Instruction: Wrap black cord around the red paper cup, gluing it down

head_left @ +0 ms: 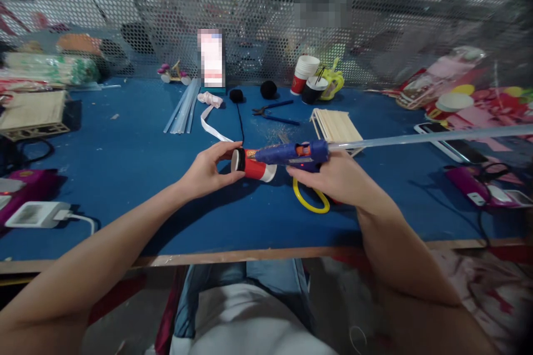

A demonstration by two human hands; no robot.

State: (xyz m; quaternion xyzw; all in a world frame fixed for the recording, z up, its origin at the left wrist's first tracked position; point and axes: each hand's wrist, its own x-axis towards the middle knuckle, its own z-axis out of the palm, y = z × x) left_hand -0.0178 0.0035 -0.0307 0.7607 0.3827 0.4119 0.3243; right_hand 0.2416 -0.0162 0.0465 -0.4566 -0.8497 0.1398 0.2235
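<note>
My left hand [213,171] grips a red paper cup [255,170] by its base end, thumb and fingers on either side. The cup lies tilted on its side, its white rim toward the right. Black yarn [240,125] wraps around its base end and trails back to a small black ball. My right hand [339,175] is closed around a blue hot glue gun [295,154], whose nozzle points left at the cup, close to or touching the yarn-wrapped end. A long clear glue stick [416,137] sticks out of the gun's back. Under the right hand lie yellow-handled scissors [311,199], partly hidden.
Blue pliers [275,112], a black yarn ball [268,89], white ribbon [211,101] and loose glue sticks [183,108] lie behind the cup. Stacked paper cups [305,73] stand near the mesh screen. Wooden sticks [338,126] lie right; purple power strips [478,188] sit at both sides.
</note>
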